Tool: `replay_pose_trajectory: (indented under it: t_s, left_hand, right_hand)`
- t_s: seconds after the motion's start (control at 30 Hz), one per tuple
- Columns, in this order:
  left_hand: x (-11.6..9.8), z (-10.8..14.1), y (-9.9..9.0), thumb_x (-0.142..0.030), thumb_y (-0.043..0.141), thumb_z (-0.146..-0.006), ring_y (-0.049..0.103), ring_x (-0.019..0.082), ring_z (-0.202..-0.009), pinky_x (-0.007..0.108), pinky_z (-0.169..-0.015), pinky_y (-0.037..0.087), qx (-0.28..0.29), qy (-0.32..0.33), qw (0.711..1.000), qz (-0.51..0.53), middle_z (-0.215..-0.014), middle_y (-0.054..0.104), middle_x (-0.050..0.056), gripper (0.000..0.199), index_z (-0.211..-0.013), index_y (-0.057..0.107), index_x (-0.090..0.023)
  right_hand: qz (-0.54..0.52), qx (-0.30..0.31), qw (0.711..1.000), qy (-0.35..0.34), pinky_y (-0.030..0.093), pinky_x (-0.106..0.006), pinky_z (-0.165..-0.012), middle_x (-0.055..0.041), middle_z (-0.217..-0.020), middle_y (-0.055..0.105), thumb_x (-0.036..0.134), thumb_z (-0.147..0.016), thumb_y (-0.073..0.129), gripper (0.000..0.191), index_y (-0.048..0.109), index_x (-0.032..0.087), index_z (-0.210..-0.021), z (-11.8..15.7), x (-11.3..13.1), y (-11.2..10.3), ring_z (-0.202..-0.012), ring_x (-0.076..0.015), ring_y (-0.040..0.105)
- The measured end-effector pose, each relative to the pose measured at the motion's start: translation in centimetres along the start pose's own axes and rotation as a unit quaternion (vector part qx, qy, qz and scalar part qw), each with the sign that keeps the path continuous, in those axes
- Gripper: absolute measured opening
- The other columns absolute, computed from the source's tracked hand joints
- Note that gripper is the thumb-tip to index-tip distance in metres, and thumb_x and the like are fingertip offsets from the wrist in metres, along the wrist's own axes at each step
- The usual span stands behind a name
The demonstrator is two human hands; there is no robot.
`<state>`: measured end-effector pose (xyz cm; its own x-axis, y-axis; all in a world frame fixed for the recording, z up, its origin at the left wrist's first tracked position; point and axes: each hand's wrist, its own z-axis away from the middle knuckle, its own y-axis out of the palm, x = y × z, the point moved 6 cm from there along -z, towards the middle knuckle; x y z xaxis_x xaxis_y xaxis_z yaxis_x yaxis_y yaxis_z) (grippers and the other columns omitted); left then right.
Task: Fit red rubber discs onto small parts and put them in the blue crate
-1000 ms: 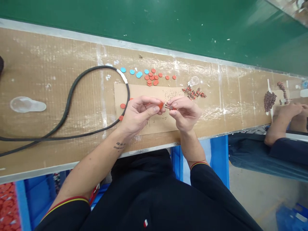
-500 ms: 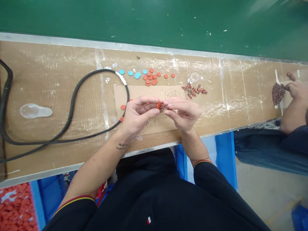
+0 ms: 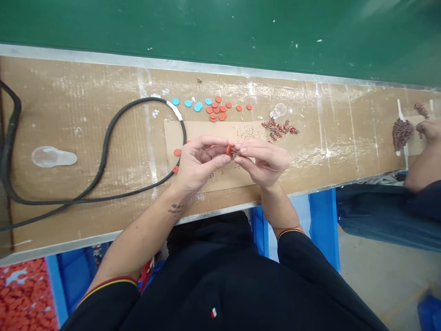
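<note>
My left hand [image 3: 201, 162] pinches an orange-red disc [image 3: 228, 150] by its edge, above a flat piece of cardboard [image 3: 220, 185]. Close against it, my right hand [image 3: 264, 161] pinches a small wire-legged part [image 3: 235, 152], its thin legs at the face of the disc. Fingertips hide much of both pieces. Tiny dark bits [image 3: 248, 133] lie scattered over the cardboard beyond my hands. Loose red discs [image 3: 222, 109] and blue discs [image 3: 198, 107] rest farther back. Right of them is a pile of small red-and-dark wired parts [image 3: 279, 130].
A black cable [image 3: 103, 151] loops across the left of the table. Clear plastic scoops lie at left [image 3: 53, 156] and behind the wired parts [image 3: 278, 110]. At right, a co-worker's hand [image 3: 429, 130] is near a dark heap [image 3: 401, 134]. A bin of red discs [image 3: 27, 294] stands below left.
My two hands keep the same grip on the disc and the wired part, with barely any movement. The whole view shifts slightly. The co-worker's hand has moved a little.
</note>
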<state>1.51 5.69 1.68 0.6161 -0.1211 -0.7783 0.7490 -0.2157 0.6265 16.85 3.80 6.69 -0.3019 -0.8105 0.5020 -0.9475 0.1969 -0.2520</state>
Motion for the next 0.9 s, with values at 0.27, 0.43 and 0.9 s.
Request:
replay_pose_trajectory:
  t_s: [0.27,0.43,0.9]
  left_hand:
    - [-0.3,0.0,0.2,-0.03,0.101,-0.07,0.083,0.017,-0.088,0.024,-0.079,0.07,-0.002,0.031,0.999,-0.017,-0.096,0.084,0.001,0.027,-0.089,0.082,-0.025]
    - [-0.7,0.0,0.5,-0.028,0.103,-0.066,0.079,0.013,-0.076,0.024,-0.076,0.069,-0.004,0.047,0.999,-0.023,-0.092,0.083,0.003,0.025,-0.08,0.083,-0.024]
    - [0.4,0.0,-0.1,-0.037,0.104,-0.063,0.08,0.017,-0.076,0.026,-0.072,0.069,-0.015,0.024,0.999,-0.042,-0.087,0.084,0.004,0.026,-0.078,0.086,-0.027]
  right_hand:
    - [0.0,0.008,1.0,0.002,0.073,-0.027,-0.079,0.0041,-0.097,0.086,0.023,-0.09,0.083,0.03,0.077,0.032,-0.118,0.2,-0.1,-0.1,-0.089,-0.0154,0.085]
    - [-0.049,0.001,0.999,0.007,0.073,-0.025,-0.081,0.0042,-0.101,0.086,0.016,-0.083,0.088,0.046,0.077,0.035,-0.123,0.1,-0.1,-0.3,-0.091,-0.0146,0.085]
    - [-0.06,0.023,0.998,0.0,0.073,-0.027,-0.077,0.0018,-0.093,0.085,0.025,-0.088,0.086,0.025,0.078,0.028,-0.111,-0.3,-0.1,-0.1,-0.087,-0.0154,0.085]
